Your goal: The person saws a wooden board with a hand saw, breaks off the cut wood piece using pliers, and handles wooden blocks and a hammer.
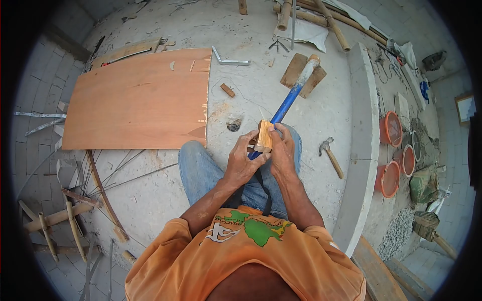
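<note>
A small wooden block (265, 134) with a bright, grained face is held between both hands in front of my lap. My left hand (242, 159) closes around its left and lower side. My right hand (282, 151) grips it from the right, thumb on its upper part. A blue pole (286, 106) with a worn, pale far end passes beneath the block and hands, slanting away to the right. Its near end shows below the hands. Brown flat pieces (312, 82) lie under the pole's far end.
A plywood sheet (135, 103) lies left, with a bent metal bar (230, 61) and a wood scrap (227, 90) nearby. A hammer (331, 157) rests right, before a low block wall (362, 120). Beyond are reddish buckets (388, 179). Thin rods and timber lie at lower left.
</note>
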Demonstrator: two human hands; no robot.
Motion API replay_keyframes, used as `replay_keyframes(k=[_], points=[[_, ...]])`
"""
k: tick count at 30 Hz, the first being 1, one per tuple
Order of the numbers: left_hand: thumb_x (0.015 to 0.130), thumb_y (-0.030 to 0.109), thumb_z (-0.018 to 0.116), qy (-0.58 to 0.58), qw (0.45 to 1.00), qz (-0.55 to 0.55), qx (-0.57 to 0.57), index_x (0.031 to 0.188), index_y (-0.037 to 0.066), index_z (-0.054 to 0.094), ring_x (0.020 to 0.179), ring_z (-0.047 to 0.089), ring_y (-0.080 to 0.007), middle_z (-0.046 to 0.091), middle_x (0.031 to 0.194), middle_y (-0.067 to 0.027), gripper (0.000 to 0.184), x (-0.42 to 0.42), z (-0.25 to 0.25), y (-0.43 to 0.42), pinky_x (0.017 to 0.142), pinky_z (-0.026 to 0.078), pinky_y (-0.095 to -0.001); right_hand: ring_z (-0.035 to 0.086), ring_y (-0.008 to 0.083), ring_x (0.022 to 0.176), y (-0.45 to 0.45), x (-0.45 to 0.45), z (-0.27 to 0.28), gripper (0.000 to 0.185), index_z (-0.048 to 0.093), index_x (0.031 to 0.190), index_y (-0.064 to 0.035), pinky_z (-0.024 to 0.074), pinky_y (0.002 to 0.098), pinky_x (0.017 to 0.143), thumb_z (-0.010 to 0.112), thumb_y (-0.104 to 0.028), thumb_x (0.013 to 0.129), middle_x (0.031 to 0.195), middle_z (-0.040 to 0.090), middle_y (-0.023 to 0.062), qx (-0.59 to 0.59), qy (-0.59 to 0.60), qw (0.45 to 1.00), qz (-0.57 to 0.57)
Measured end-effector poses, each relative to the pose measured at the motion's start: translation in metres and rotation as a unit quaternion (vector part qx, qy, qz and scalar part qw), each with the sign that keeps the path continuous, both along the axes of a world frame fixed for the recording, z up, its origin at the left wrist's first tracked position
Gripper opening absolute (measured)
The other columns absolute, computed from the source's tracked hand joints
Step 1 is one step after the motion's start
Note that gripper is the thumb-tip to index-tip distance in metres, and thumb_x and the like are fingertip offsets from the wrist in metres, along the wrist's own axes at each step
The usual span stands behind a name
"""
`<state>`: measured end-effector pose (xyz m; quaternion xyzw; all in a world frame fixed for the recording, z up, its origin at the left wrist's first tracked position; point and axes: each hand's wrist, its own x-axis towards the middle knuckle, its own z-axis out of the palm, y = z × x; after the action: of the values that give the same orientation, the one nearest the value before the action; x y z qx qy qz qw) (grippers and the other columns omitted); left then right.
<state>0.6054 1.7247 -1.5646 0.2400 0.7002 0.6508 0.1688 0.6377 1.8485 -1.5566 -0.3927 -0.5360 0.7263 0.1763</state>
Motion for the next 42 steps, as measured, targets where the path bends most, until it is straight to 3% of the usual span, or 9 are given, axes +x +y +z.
replay_keyframes(k=[10,20,23,25,29,32,35,37,42], points=[[0.081,0.012,0.079,0.241,0.969,0.051,0.003,0.117,-0.007,0.061,0.092,0.069,-0.0333,0.066,0.106,-0.0218,0.044,-0.025,0.006,-0.003,0.078,0.058,-0.0387,0.067,0.0180,0.083,0.002,0.007,0.003,0.039,0.057,0.125,-0.0013,0.0525,0.0353,0.081,0.050,-0.032,0.102,0.095,0.068,0.0100,-0.157,0.006,0.983,0.097],[0.088,0.018,0.076,0.181,0.983,-0.024,0.007,0.128,-0.007,0.058,0.099,0.069,-0.0276,0.066,0.113,-0.0228,0.050,-0.049,0.001,-0.018,0.082,0.058,-0.0355,0.066,0.0179,0.085,0.013,0.011,-0.004,0.044,0.061,0.124,-0.0001,0.0524,0.0327,0.081,0.053,-0.038,0.102,0.093,0.069,0.0108,-0.100,0.006,0.985,0.140],[0.092,0.021,0.073,0.102,0.994,-0.037,-0.014,0.134,-0.007,0.054,0.105,0.068,-0.0253,0.065,0.120,-0.0221,0.054,-0.058,0.001,-0.027,0.086,0.057,-0.0344,0.067,0.0249,0.095,0.037,0.004,-0.029,0.050,0.055,0.131,0.0051,0.0525,0.0353,0.086,0.059,-0.034,0.099,0.101,0.068,0.0181,0.081,-0.072,0.991,0.080],[0.094,0.024,0.071,-0.034,0.998,-0.040,0.017,0.139,-0.006,0.051,0.110,0.065,-0.0238,0.064,0.126,-0.0206,0.058,-0.064,0.001,-0.034,0.091,0.055,-0.0342,0.065,0.0332,0.102,0.059,-0.005,-0.048,0.058,0.048,0.135,0.0120,0.0521,0.0420,0.090,0.064,-0.026,0.095,0.117,0.061,0.0271,0.336,-0.126,0.933,0.014],[0.093,0.027,0.070,-0.121,0.990,-0.036,0.062,0.142,-0.007,0.045,0.107,0.067,-0.0289,0.063,0.124,-0.0218,0.065,-0.076,0.001,-0.039,0.086,0.058,-0.0387,0.062,0.0367,0.111,0.094,-0.041,-0.094,0.067,0.041,0.139,0.0134,0.0511,0.0445,0.093,0.068,-0.024,0.091,0.125,0.055,0.0329,0.272,-0.127,0.954,-0.023],[0.093,0.028,0.070,-0.174,0.977,-0.040,0.114,0.141,-0.007,0.046,0.107,0.067,-0.0295,0.063,0.124,-0.0220,0.065,-0.078,-0.002,-0.040,0.085,0.059,-0.0391,0.059,0.0380,0.115,0.103,-0.068,-0.127,0.079,0.033,0.142,0.0156,0.0499,0.0444,0.096,0.072,-0.023,0.086,0.125,0.054,0.0350,0.352,-0.218,0.910,-0.029],[0.094,0.028,0.068,-0.210,0.965,-0.040,0.151,0.145,-0.007,0.040,0.112,0.066,-0.0326,0.060,0.129,-0.0257,0.068,-0.075,-0.008,-0.040,0.088,0.059,-0.0414,0.065,0.0356,0.101,0.099,-0.090,-0.130,0.072,0.038,0.133,0.0168,0.0561,0.0450,0.084,0.074,-0.018,0.081,0.116,0.058,0.0320,0.255,-0.201,0.943,-0.066],[0.095,0.027,0.068,-0.214,0.965,-0.040,0.148,0.147,-0.007,0.036,0.112,0.066,-0.0334,0.060,0.129,-0.0264,0.070,-0.072,-0.007,-0.040,0.088,0.059,-0.0415,0.069,0.0309,0.086,0.098,-0.095,-0.107,0.045,0.052,0.111,0.0120,0.0582,0.0390,0.063,0.074,-0.012,0.080,0.105,0.061,0.0259,0.025,-0.104,0.992,-0.064],[0.096,0.023,0.065,-0.252,0.948,-0.034,0.193,0.152,-0.004,0.027,0.112,0.066,-0.0346,0.059,0.129,-0.0277,0.073,-0.064,-0.006,-0.039,0.087,0.060,-0.0425,0.061,0.0229,0.057,0.149,-0.116,-0.109,0.023,0.052,0.092,0.0054,0.0506,0.0341,0.046,0.068,-0.004,0.078,0.076,0.058,0.0149,-0.054,-0.031,0.994,-0.092]])
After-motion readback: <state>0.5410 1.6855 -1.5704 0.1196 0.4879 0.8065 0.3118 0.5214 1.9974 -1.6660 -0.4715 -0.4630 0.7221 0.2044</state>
